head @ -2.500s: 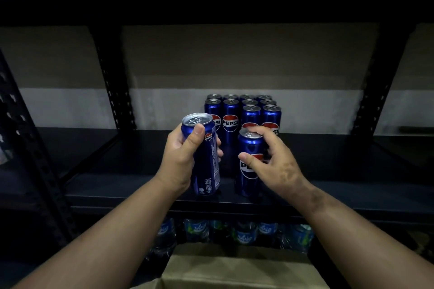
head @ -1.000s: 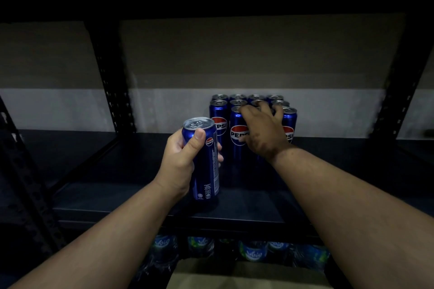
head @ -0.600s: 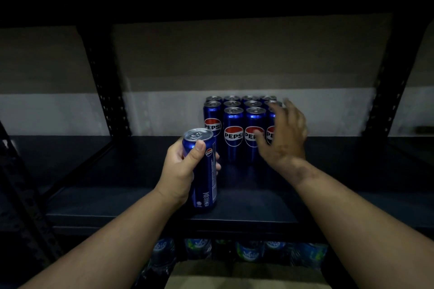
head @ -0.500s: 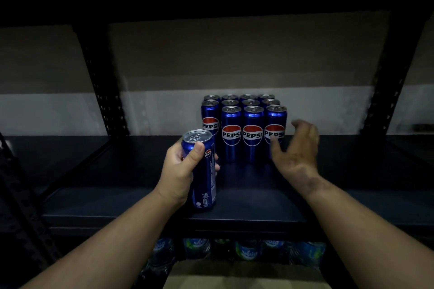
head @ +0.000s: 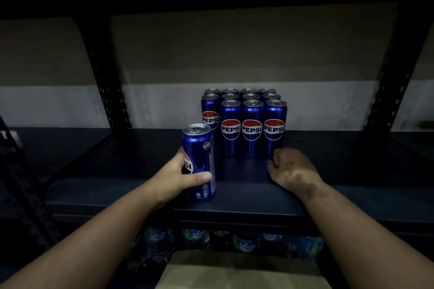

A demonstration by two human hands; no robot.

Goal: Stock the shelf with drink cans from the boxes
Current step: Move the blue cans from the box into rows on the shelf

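dim light, two-tone wall (head: 234, 58) tan above white, black perforated uprights (head: 103, 77), dark surroundings

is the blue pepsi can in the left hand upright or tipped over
Upright. The blue Pepsi can stands with its silver top up and its base at the dark metal shelf, gripped by the left hand.
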